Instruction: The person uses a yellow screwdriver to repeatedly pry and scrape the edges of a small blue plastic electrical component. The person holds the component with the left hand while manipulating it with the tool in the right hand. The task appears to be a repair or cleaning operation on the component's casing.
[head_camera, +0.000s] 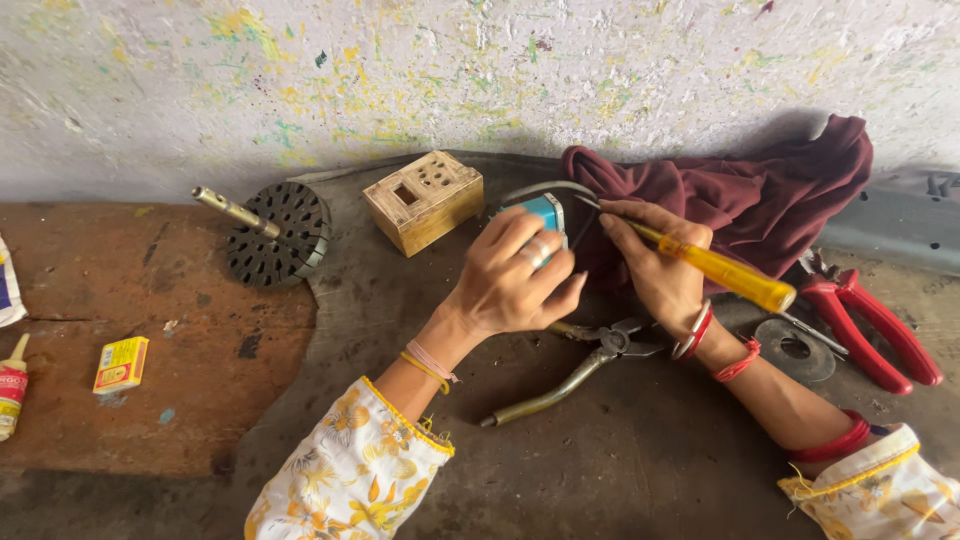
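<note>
Floral sleeves with yellow trim frame the bottom edge as your two forearms reach in over the dark, worn tabletop (620, 460). Your left hand (510, 280), a ring on one finger and thin bands at the wrist, has its grip wrapped over a small blue device (547, 212), pinning it down near the middle of the surface with a grey cable arcing from its top. Your right hand (660, 265), red bangles at the wrist, has its grip closed round a yellow-handled screwdriver (715, 265), the shaft angled up and left so the tip meets the upper edge of the blue device.

Just below both hands lie worn metal pliers (590, 360), jaws toward your right wrist, handles trailing down and left. A maroon cloth (740, 190) is bunched against the paint-flecked wall (400, 70) behind your right hand. Red-handled cutters (870, 320) and a round metal disc (797, 350) sit to the right. Left of the device stands a small wooden box (424, 200) with holes, then a dark slotted rotor (277, 235) with a brass-coloured shaft. A yellow packet (121, 364) and a glue tube (11, 385) rest far left, well apart.
</note>
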